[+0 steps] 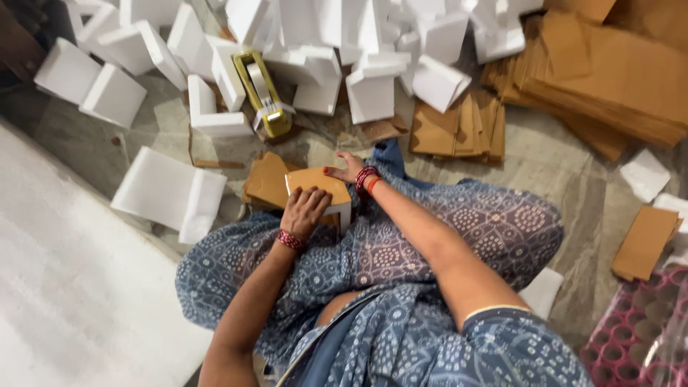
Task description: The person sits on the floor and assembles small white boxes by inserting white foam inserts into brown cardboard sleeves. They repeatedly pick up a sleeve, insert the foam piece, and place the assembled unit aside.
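I sit on the floor with a small block (pixel 320 188) in front of my lap: white foam with a brown cardboard sheet on its top. My left hand (pixel 304 213) presses down on the near side of the cardboard. My right hand (pixel 346 169) rests on the block's far right corner, fingers curled over the edge. A red thread band sits on each wrist. More brown cardboard pieces (pixel 266 179) lie just left of the block.
A yellow tape dispenser (pixel 263 92) lies on the floor ahead. White foam corner pieces (pixel 373 43) are heaped beyond it, and one (pixel 172 192) lies at left. Stacks of brown cardboard (pixel 602 79) fill the upper right. A pink cellular tray (pixel 638 337) is at lower right.
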